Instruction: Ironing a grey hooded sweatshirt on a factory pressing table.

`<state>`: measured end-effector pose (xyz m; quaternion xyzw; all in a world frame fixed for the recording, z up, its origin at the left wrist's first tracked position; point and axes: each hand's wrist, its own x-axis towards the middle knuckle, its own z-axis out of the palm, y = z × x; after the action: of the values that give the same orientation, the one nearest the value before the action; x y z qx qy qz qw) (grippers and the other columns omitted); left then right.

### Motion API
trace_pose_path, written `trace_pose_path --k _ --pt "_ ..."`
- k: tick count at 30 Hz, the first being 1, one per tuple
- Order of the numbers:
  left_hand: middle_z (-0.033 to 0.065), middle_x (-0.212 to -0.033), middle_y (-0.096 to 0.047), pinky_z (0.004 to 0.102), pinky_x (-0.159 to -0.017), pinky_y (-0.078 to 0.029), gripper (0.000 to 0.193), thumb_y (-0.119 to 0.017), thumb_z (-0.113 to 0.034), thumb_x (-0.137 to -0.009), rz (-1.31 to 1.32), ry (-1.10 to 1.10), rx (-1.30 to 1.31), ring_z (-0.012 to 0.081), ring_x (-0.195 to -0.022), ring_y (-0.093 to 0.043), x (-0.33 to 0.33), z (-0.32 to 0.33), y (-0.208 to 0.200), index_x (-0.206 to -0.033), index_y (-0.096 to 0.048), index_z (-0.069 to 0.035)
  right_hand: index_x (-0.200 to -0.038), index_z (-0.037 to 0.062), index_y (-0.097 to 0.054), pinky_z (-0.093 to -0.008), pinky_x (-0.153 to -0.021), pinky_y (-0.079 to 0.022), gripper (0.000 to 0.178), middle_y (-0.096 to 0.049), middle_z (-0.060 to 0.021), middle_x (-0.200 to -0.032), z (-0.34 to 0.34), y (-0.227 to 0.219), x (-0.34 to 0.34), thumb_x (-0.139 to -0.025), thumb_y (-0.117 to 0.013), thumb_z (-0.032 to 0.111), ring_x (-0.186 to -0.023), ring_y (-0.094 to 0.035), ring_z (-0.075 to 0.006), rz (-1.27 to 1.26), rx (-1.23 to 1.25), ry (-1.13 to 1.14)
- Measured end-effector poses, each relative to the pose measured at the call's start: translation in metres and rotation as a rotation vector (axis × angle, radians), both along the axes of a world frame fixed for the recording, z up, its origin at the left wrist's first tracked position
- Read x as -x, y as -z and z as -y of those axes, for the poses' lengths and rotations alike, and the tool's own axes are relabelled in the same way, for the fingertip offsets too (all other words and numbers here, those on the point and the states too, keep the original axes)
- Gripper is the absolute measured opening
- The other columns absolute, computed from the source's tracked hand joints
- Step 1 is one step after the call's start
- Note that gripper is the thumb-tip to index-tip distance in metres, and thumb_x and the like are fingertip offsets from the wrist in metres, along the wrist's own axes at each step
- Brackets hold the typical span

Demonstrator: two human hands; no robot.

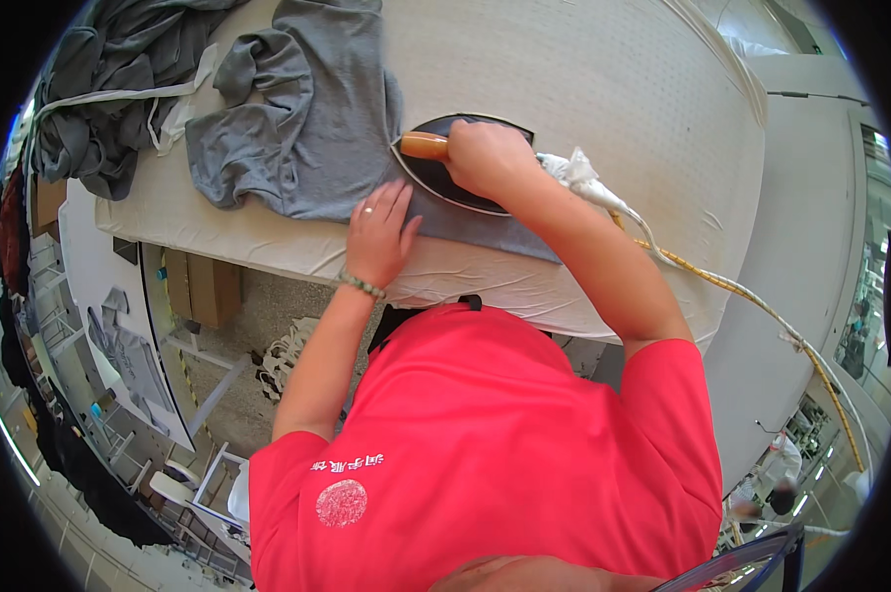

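Gripping the iron (431, 179) by its handle (425, 146), the R hand (490, 158) is closing its fingers right round the wood, w/ the rounded front end poking out past the fist. L hand (379, 232) isn't grasping anything: it's lying palm-down, fingers extended & thumb apart, on the grey cloth's (342, 138) near edge, just beside the iron. Iron is sitting over the cloth's R part, near the front of the table (583, 79), tip pointing L; sole looks to be resting flat, tho' contact underneath isn't showing.

For good pressing, IMO: the L hand should be holding the fabric taut while staying clear of the hot edge, as fingertips are lying v. close to the tip. R wrist should be staying level, cord (731, 281) trailing free to the R.

Materials: cloth is looking soft & matte, lying smooth by the iron but bunching into loose folds at upper L. More dark grey fabric (120, 79) is heaping beyond, w/ a white strip (110, 97) running across. Table cover is showing pale, lightly wrinkled fabric. Iron's body is dark, pointed, boat-shaped; white wrapping (575, 170) is bunching behind its heel.
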<state>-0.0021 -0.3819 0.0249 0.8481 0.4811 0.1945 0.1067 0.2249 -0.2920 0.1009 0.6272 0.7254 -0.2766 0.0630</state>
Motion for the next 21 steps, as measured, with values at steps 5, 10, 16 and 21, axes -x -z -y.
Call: trace_pose_path --k 5,10,16,21 --pt "0.0119 -0.126 -0.068 0.0409 -0.101 -0.051 0.035 -0.071 -0.016 -0.096 0.297 -0.386 0.168 0.0284 -0.114 -0.066 0.084 0.013 -0.006 -0.127 -0.063 0.000 -0.106 0.0013 -0.066 -0.0514 -0.081 -0.058 0.031 -0.074 -0.0226 -0.098 0.009 -0.009 -0.013 -0.095 -0.064 0.031 -0.092 -0.072 -0.0416 0.058 0.077 0.085" --pt "0.0126 -0.126 -0.067 0.0395 -0.101 -0.053 0.037 -0.073 -0.024 -0.098 1.424 -1.053 0.701 0.0247 -0.113 -0.065 0.182 -0.022 0.017 -0.126 -0.065 0.000 -0.115 0.0055 -0.068 -0.0509 -0.085 -0.056 0.034 -0.074 -0.0208 -0.102 0.088 -0.008 -0.134 -0.095 -0.065 0.032 -0.098 -0.070 -0.0420 0.172 0.044 0.570" --pt "0.0125 -0.125 -0.069 0.0403 -0.098 -0.056 0.045 -0.078 -0.032 -0.095 1.457 -0.821 1.049 0.0237 -0.112 -0.067 0.194 -0.098 0.042 -0.127 -0.066 -0.002 -0.109 0.0059 -0.073 -0.0496 -0.086 -0.055 0.035 -0.075 -0.0201 -0.104 0.168 0.019 -0.272 -0.092 -0.067 0.036 -0.101 -0.070 -0.0403 0.257 -0.030 0.928" --pt "0.0123 -0.123 -0.071 0.0417 -0.094 -0.057 0.050 -0.081 -0.032 -0.092 1.322 -0.990 0.856 0.0259 -0.107 -0.069 0.154 -0.137 0.049 -0.124 -0.067 0.003 -0.105 0.0042 -0.075 -0.0496 -0.086 -0.056 0.035 -0.074 -0.0212 -0.105 0.187 0.018 -0.286 -0.091 -0.067 0.036 -0.101 -0.070 -0.0406 0.284 -0.060 0.967"
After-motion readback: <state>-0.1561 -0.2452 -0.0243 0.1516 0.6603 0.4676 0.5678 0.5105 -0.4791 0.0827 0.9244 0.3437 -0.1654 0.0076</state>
